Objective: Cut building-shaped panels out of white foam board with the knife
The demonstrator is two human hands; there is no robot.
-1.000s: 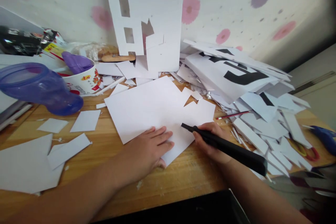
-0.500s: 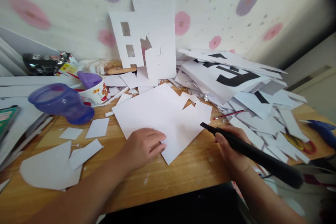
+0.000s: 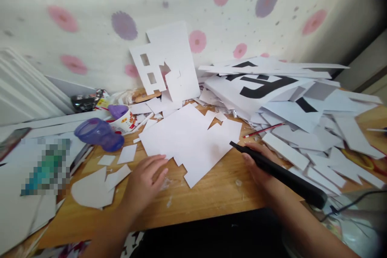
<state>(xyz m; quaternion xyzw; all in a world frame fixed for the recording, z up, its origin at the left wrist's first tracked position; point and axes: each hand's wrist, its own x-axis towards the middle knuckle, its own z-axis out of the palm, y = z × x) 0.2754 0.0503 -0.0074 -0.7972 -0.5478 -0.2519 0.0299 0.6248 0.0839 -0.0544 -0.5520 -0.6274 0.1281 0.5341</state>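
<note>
1 white sheet [image 3: 187,141] lying on the table [image 3: 217,195], near the middle | risk: barely held, it could slide or tear if the black tool [image 3: 281,173] caught its edge | left hand [image 3: 145,181]: palm down, fingers loosely spread, gripping nothing, at the near-left edge, contact unclear | right hand [image 3: 260,167]: wrapped around the tool, tip pointing inward

White sheet [image 3: 181,137]: I see it lying flat at six o'clock, jagged gap toward its two, square steps at its seven.
Black tool [image 3: 278,173]: long, thin, at four o'clock, tip aimed at ten, near the sheet's edge.
</note>
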